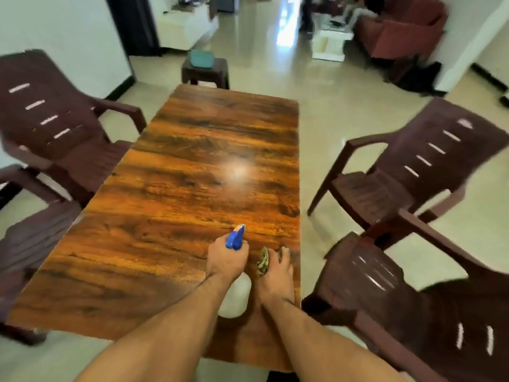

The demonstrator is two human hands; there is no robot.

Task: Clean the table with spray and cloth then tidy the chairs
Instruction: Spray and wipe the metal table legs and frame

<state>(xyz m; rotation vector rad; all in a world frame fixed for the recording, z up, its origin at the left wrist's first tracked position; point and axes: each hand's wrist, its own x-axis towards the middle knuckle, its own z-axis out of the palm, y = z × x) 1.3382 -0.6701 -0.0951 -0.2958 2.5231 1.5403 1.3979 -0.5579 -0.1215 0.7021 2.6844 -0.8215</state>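
The table (176, 188) fills the middle of the head view, a long wood-grain top running away from you, glossy, with a bright patch of glare near its middle.

Your left hand (225, 260) is wrapped round the neck of the spray bottle (235, 238). Its blue trigger head points forward over the near right part of the top and its white body hangs below your wrist. Just beside it, your right hand (275, 274) has its fingers curled over a bunched, patterned cloth (263, 260), low at the table's right edge. Whether the cloth actually touches the wood is hard to tell.

This looks like the spraying stage, with most of the surface not yet wiped. Aim the nozzle down the length of the top and mist lightly. Then flatten the cloth out before wiping, since a bunched wad covers little. Work in overlapping strokes along the grain towards the far end. The glare should help you judge which areas are wet.

Four dark maroon plastic armchairs stand askew round the table: the far left chair (55, 128) close against the edge, the near left chair (33, 244) partly under the corner, and the far right chair (413, 166) and the near right chair (399, 299) angled away. They will need squaring up afterwards. Beyond the far end stands a small stool (206, 71) on a pale, shiny tiled floor (330, 111).
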